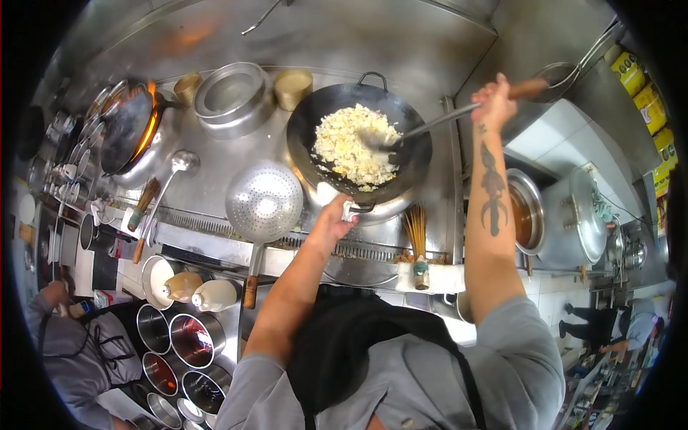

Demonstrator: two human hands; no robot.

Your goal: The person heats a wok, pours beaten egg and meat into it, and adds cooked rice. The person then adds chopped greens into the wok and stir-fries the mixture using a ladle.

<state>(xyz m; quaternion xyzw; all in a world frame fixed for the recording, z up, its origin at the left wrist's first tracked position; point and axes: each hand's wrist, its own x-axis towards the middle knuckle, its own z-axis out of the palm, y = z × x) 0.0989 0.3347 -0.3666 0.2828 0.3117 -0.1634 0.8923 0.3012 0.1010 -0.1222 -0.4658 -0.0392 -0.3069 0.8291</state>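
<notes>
A black wok (412,161) sits on the steel range with a loose heap of yellow and white fried rice (351,143) in it. My left hand (335,221) is closed round the wok's near handle, with a white cloth (327,193) between. Raised at the right, my right hand (494,102) grips the long metal handle of a ladle (444,120) near its wooden end. The ladle's head, blurred, is down in the rice. A perforated skimmer (264,201) lies just left of the wok.
Flames rise beside another wok (127,132) at the left. A bamboo brush (418,240) stands at the range's front edge. Large pots (525,211) are on the right, sauce containers (192,340) at lower left. A person (93,351) is at far left, another (620,322) at far right.
</notes>
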